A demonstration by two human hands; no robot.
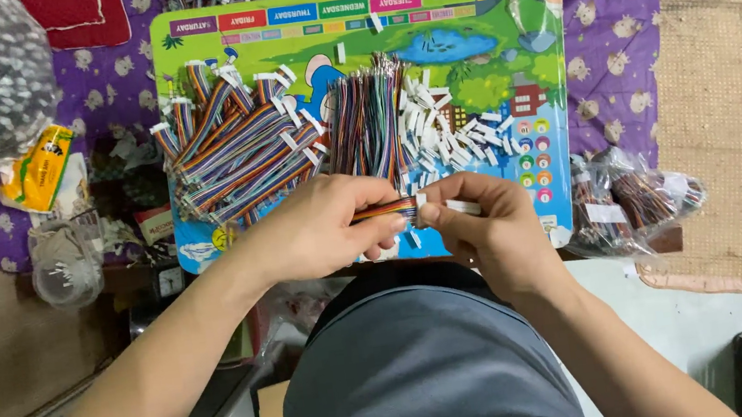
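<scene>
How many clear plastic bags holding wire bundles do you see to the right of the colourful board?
2: both bags of wires lie side by side just right of the board, near the right hand. Others may be hidden.

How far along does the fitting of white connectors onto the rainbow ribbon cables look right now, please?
Done: a heap of connector-tipped cables lies on the left of the colourful board. In hand: the left hand grips one ribbon cable while the right hand holds a white connector at its end. Left: a bundle of bare cables and loose white connectors.
</scene>
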